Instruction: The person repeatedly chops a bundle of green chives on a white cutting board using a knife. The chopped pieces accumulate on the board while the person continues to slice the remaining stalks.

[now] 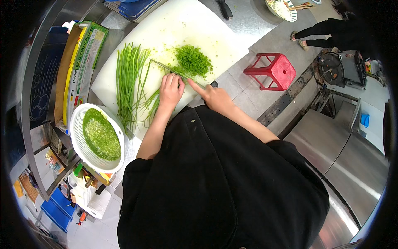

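Note:
My right hand (214,96) grips a kitchen knife (168,68), its index finger laid along the blade; the handle is mostly hidden under the hand. My left hand (171,88) presses with curled fingers on a few green stalks beside the blade, over a white cutting board (192,21). A heap of finely chopped green herb (193,60), which looks like chives or scallion, lies beyond the knife. Left of my left hand, a bundle of long uncut stalks (127,84) rests on the board. Some loose stalks (152,104) reach under my left wrist.
A white plastic colander (76,137) holding chopped greens stands at the left, near a food-wrap box (88,56). A black-handled tool (224,11) and a bowl (292,15) lie beyond the board. A red plastic stool (281,71) and another person (332,32) are at the right.

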The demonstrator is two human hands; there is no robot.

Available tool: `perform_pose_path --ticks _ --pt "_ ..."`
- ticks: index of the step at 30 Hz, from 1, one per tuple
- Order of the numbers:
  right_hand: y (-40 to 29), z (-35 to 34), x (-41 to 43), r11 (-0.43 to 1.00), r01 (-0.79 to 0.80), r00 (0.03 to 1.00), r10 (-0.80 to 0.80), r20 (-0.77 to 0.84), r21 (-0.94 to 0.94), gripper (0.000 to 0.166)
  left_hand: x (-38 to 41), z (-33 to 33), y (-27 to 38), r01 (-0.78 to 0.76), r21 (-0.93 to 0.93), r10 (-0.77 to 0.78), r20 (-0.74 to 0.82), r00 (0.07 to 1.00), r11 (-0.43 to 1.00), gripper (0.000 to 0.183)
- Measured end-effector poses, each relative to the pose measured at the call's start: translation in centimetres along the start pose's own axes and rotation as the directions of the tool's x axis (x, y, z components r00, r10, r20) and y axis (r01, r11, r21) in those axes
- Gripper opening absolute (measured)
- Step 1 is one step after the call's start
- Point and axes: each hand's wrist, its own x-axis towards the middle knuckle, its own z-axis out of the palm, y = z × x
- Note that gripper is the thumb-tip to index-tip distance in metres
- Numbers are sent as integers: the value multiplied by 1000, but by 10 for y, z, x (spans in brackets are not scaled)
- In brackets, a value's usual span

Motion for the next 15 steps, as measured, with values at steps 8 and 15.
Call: perform_pose_path --ticks 8,15 --pt "-5 -5 -7 999 -8 998 11 65 -44 89 -1 -5 1 -5 16 5 -17 1000 1000 16" --pt "23 14 16 956 2 999 8 -31 294 88 -2 -11 2 -14 26 14 2 1000 1000 17"
